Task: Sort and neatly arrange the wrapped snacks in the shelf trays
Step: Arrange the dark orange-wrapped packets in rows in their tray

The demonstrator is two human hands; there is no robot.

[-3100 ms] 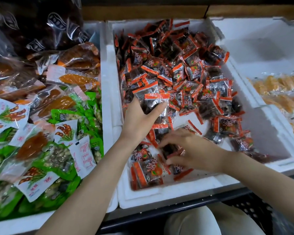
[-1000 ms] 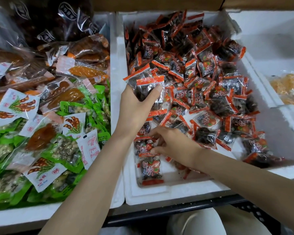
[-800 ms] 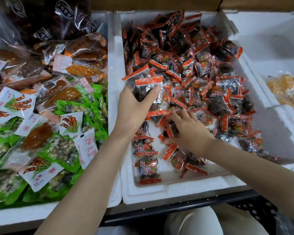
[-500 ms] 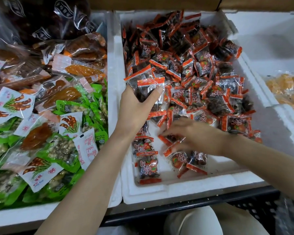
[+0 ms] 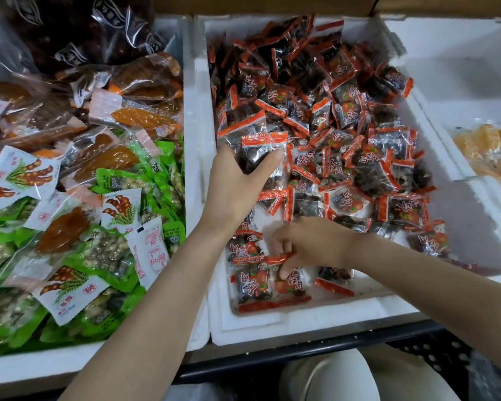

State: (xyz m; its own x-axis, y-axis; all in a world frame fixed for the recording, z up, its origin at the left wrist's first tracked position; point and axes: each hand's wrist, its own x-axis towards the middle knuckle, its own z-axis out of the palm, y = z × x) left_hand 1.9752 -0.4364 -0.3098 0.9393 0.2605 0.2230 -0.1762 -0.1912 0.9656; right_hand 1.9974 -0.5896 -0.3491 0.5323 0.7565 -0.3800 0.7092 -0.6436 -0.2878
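Head view, looking down on three white foam trays set side by side on a shelf.

Middle tray (image 5: 301, 321): a loose pile of packets (image 5: 347, 117), clear with red-orange ends and dark contents, is heaped across the back and right. The front left corner is partly cleared, and bare white floor is seen there. A short column of laid-flat packets (image 5: 250, 280) is placed against the left wall, one behind the other.

Left hand (image 5: 236, 183): curled round a small stack of packets (image 5: 262, 150), thumb on the near face, fingers behind. The stack is held at the left side of the tray, at the edge of the pile.

Right hand (image 5: 315, 244): fingers bent down, one packet (image 5: 291, 285) pinched by its red end just beside the column, near the front wall. Whether this packet lies fully flat cannot be told.

Left tray (image 5: 190, 117): filled with mixed goods: green packets (image 5: 113, 180), white packets (image 5: 15, 175) printed with brown pods, orange-brown strips (image 5: 139, 117) in clear wrap, and a dark bag (image 5: 70, 33) at the back.

Right tray (image 5: 446, 82): yellow snacks (image 5: 486, 146) are seen at the right edge.
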